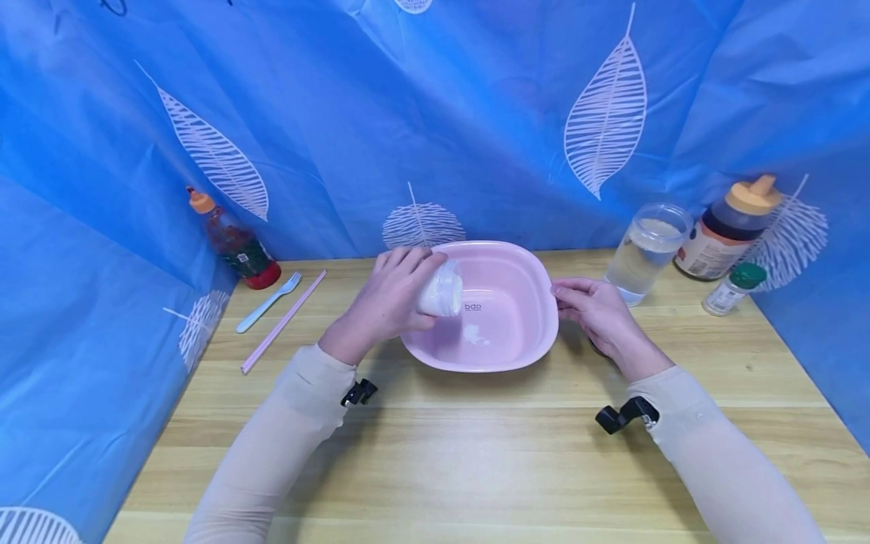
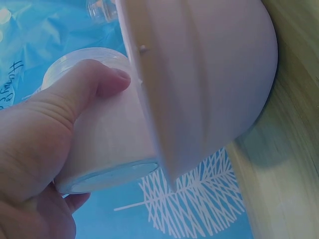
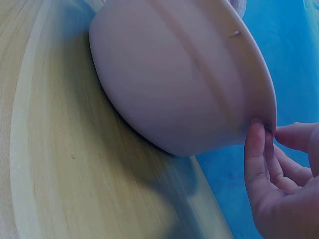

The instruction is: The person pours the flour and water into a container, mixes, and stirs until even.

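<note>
My left hand [image 1: 397,295] grips a clear jar [image 1: 443,290] of white powder, tipped over the left rim of a pink basin [image 1: 506,344]. In the left wrist view the thumb lies along the side of the jar [image 2: 112,129], whose mouth is hidden behind the basin [image 2: 214,74]. A small white patch of powder [image 1: 476,334] lies on the basin floor, near some printed letters. At the basin's right side my right hand [image 1: 598,311] pinches the rim between thumb and fingers, as the right wrist view shows the hand [image 3: 284,184] at the edge.
To the right stand a clear container of liquid [image 1: 642,253], a dark sauce bottle [image 1: 723,230] and a small green-capped shaker [image 1: 734,289]. A red sauce bottle [image 1: 241,245], a light blue fork [image 1: 268,304] and a pink straw [image 1: 284,321] are at left. Blue sheeting [image 1: 476,151] rises behind the wooden table [image 1: 476,453].
</note>
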A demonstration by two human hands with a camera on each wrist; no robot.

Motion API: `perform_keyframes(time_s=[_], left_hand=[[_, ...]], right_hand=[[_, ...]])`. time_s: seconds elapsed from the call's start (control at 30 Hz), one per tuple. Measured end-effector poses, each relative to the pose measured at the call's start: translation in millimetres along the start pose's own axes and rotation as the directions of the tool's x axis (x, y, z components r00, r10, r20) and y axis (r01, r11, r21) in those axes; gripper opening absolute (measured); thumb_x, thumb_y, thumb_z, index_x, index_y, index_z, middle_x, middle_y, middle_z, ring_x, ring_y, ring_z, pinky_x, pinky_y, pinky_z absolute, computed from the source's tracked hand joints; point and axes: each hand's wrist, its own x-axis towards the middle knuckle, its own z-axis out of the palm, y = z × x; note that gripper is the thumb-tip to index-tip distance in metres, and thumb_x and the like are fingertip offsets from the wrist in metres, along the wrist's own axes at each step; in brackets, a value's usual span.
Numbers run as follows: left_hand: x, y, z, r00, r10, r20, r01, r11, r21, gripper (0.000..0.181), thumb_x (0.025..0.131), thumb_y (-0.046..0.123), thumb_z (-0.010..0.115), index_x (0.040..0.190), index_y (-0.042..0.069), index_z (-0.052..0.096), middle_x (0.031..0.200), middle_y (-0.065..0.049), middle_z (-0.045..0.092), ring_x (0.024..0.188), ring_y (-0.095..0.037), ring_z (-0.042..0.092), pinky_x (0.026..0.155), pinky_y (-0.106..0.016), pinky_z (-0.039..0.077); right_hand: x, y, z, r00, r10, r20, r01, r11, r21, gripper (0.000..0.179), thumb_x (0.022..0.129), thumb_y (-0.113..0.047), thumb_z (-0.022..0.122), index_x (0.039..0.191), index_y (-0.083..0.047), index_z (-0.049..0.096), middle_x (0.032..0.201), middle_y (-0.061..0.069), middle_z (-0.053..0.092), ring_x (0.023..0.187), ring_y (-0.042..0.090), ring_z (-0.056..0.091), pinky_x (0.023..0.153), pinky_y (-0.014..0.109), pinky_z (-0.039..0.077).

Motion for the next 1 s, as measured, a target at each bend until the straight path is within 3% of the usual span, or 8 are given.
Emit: perform_keyframes(time_s=[0.23,0.7,1.0], left_hand=[[-0.1,0.3,1.9,1.0,0.009,-0.004,-0.009,0.999,0.032,0.101,0.072,0.04,0.101,0.156,0.013,0.051,0.15,-0.012,0.058,0.139,-0.037,0.051,0.115,-0.057,0.045],[-1.6,-0.7,3.1,1.0,-0.024,-0.004,0.024,0.999,-0.027,0.104,0.071,0.037,0.101,0.158,0.011,0.05,0.152,-0.013,0.057,0.14,-0.037,0.05,0.118,-0.058,0.043],[-0.6,0.4,3.2,1.0,0.006,-0.023,-0.005,1.0,0.028,0.101,0.072,0.038,0.101,0.155,0.013,0.052,0.149,-0.013,0.059,0.137,-0.037,0.052,0.116,-0.058,0.044]], right_hand=[[0.6,0.2,0.1,1.0,0.001,-0.001,-0.001,1.0,0.004,0.012,0.107,-0.008,0.066,0.116,-0.004,0.073,0.095,-0.007,0.081,0.085,0.008,0.077,0.078,0.023,0.066],[0.9,0.3,0.0,1.0,-0.003,0.003,0.003,1.0,0.004,0.011,0.107,-0.007,0.066,0.114,-0.005,0.073,0.095,-0.006,0.081,0.085,0.009,0.077,0.079,0.023,0.065],[1.0,0.6,-0.2,1.0,0.0,-0.001,0.0,1.0,-0.017,0.023,0.107,-0.009,0.067,0.125,0.004,0.069,0.096,-0.007,0.081,0.086,0.008,0.077,0.079,0.023,0.065]])
